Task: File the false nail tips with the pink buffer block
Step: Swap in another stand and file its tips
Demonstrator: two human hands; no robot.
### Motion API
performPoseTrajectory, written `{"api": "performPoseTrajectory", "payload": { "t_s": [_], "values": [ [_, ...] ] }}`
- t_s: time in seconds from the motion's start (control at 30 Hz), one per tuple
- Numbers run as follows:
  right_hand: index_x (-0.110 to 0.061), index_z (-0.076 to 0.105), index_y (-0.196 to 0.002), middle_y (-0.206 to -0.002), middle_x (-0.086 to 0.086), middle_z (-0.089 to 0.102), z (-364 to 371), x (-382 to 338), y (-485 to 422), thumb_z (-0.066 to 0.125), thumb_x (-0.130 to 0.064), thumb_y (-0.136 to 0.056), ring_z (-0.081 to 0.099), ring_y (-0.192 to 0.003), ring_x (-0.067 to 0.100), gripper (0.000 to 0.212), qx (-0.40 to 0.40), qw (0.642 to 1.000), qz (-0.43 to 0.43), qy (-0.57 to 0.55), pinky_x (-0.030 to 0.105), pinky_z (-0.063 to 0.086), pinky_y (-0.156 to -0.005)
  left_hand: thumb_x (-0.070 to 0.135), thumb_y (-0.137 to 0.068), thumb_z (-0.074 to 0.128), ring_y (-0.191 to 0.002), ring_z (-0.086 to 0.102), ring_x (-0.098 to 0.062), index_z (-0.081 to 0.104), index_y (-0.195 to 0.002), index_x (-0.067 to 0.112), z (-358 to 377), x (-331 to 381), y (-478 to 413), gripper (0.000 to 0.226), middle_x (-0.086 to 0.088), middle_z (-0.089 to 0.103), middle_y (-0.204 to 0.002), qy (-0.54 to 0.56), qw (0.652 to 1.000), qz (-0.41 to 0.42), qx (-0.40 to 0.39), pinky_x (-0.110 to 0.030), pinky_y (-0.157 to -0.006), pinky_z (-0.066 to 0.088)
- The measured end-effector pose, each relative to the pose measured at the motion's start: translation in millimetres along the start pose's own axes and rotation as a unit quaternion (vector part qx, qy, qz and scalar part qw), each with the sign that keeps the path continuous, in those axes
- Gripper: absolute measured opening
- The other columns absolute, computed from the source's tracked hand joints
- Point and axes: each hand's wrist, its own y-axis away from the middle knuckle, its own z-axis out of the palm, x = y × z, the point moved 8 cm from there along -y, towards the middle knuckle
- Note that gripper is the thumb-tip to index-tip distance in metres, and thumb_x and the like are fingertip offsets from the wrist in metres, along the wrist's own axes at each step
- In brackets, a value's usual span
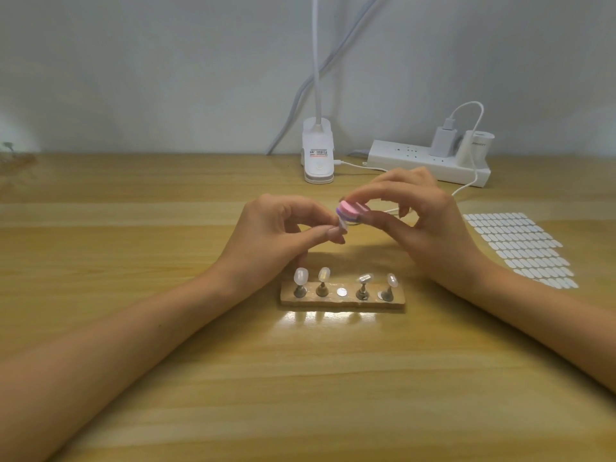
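My right hand [410, 211] pinches the pink buffer block [450, 208] between thumb and forefinger above the table. My left hand [276, 228] grips a clear false nail tip [343, 225] on its small stand, and the block's purple underside rests on that tip. Below the hands lies a wooden holder strip [343, 303] with several metal stands, each carrying a translucent nail tip [300, 276]. The middle spot of the strip shows only a bare round metal disc [341, 292].
A sheet of white oval adhesive tabs [520, 248] lies on the wooden table at the right. At the back stand a white clip lamp base [318, 155] and a white power strip [430, 161] with a charger and cable.
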Motion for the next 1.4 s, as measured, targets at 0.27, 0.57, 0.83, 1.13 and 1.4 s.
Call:
{"api": "performPoseTrajectory", "payload": {
  "t_s": [0.27, 0.57, 0.83, 1.13, 1.4],
  "values": [
    [-0.024, 0.071, -0.107, -0.100, -0.004, 0.064, -0.5, -6.6, 0.9, 0.060, -0.031, -0.092, 0.050, -0.095, 0.019, 0.019, 0.007, 0.999, -0.030, 0.018, 0.030, 0.041, -0.071, 0.016, -0.088, 0.077, -0.040, 0.038, -0.002, 0.080, -0.087, 0.019, -1.9, -0.6, 0.6, 0.004, 0.009, 0.077, -0.075, -0.026, 0.999, -0.005, 0.017, -0.010, -0.046, 0.031],
    [-0.025, 0.070, -0.109, -0.101, -0.004, 0.062, 1.0, -8.7, 2.4, 0.062, -0.027, -0.093, 0.053, -0.096, 0.026, 0.018, 0.002, 0.999, -0.047, 0.011, 0.031, 0.044, -0.069, 0.011, -0.087, 0.077, -0.041, 0.036, -0.001, 0.079, -0.086, 0.016, -2.5, -4.3, 0.3, 0.006, 0.005, 0.077, -0.075, -0.011, 1.000, -0.021, 0.014, -0.011, -0.046, 0.030],
    [-0.022, 0.072, -0.108, -0.100, -0.002, 0.063, 0.5, -8.3, 1.5, 0.062, -0.026, -0.092, 0.053, -0.096, 0.026, 0.019, 0.001, 0.999, -0.038, 0.018, 0.033, 0.044, -0.070, 0.011, -0.087, 0.077, -0.041, 0.037, -0.001, 0.079, -0.086, 0.014, -2.9, -5.3, 0.0, 0.004, 0.003, 0.077, -0.075, -0.003, 1.000, -0.027, 0.015, -0.010, -0.046, 0.030],
    [-0.025, 0.070, -0.107, -0.098, -0.007, 0.062, -3.6, -9.8, 0.8, 0.061, -0.031, -0.092, 0.045, -0.095, -0.004, 0.019, 0.021, 0.999, -0.037, 0.027, 0.035, 0.039, -0.083, 0.014, -0.086, 0.078, -0.041, 0.037, -0.001, 0.079, -0.085, 0.016, -2.2, -4.8, 0.6, 0.002, 0.004, 0.077, -0.076, -0.002, 1.000, -0.028, 0.012, -0.009, -0.046, 0.030],
    [-0.021, 0.073, -0.107, -0.099, -0.009, 0.060, -2.1, -10.5, 0.6, 0.062, -0.029, -0.091, 0.046, -0.098, -0.006, 0.021, 0.005, 0.999, -0.046, 0.026, 0.029, 0.035, -0.083, 0.013, -0.087, 0.077, -0.041, 0.038, -0.001, 0.079, -0.085, 0.016, -2.1, -4.9, 0.4, 0.004, 0.004, 0.077, -0.076, -0.010, 1.000, -0.025, 0.008, -0.010, -0.046, 0.030]
  ]
}}
